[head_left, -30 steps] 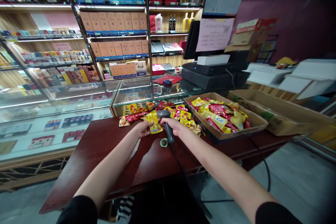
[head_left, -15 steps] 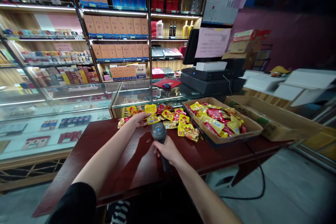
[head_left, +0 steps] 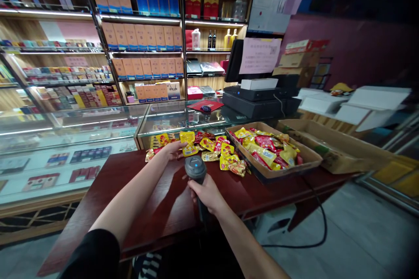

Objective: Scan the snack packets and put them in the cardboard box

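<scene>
My right hand (head_left: pixel 205 192) is wrapped round the handle of a dark grey barcode scanner (head_left: pixel 195 168), with a small blue light on its head. The scanner is over the table, its head toward the snack packets. My left hand (head_left: pixel 172 151) pinches the left edge of a yellow snack packet (head_left: pixel 187 144), held upright behind the scanner head. Around it lies a loose pile of red, yellow and gold snack packets (head_left: pixel 226 150). To the right of the pile stands a shallow cardboard box (head_left: pixel 319 160) filled with similar packets.
The dark red wooden table (head_left: pixel 137 205) borders a glass display counter (head_left: pixel 163 115). A second cardboard box (head_left: pixel 356 157) stands at the right. Behind are a monitor (head_left: pixel 234 61), a mouse (head_left: pixel 205 108) and shelves of boxed goods. A black cable (head_left: pixel 324 226) hangs off the table's right side.
My right hand has shifted the scanner slightly to the left. My left hand keeps its hold on the yellow packet, and the view has turned a little.
</scene>
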Demonstrator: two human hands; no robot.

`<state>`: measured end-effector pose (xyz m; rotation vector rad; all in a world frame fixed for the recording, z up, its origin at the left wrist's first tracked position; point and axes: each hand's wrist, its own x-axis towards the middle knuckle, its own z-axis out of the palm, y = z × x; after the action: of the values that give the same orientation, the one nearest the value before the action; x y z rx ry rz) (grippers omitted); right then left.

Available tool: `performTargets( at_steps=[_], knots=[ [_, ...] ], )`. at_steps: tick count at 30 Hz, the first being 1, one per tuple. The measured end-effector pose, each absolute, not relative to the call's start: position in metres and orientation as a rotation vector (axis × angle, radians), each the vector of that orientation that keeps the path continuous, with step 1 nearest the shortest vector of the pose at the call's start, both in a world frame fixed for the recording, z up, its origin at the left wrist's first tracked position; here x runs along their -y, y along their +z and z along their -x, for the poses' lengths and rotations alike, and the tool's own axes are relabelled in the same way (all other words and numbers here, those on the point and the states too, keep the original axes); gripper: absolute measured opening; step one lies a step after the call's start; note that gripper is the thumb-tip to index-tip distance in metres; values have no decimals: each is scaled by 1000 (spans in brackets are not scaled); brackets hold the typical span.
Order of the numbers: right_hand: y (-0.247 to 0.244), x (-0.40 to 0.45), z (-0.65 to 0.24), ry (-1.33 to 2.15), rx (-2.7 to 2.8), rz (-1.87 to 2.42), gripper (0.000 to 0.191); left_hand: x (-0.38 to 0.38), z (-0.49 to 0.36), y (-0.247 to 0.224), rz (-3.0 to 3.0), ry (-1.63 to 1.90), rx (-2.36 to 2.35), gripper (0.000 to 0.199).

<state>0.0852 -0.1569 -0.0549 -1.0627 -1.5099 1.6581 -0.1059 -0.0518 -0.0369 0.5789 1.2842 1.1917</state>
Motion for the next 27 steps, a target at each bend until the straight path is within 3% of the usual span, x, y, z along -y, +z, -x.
performTargets(
  at_steps=[18,23,27],
  knots=[
    [-52,157,-85,1694,1482,988,11,55,104,-35,-564,1182,-1284,24],
    [-39,117,-92,1483,1415,1030,14,52,102,-36,-553,1142,-1263,13],
    [-16,58,-102,1653,1265,1123,11,44,90,-35,-578,1037,-1207,17]
  ],
)
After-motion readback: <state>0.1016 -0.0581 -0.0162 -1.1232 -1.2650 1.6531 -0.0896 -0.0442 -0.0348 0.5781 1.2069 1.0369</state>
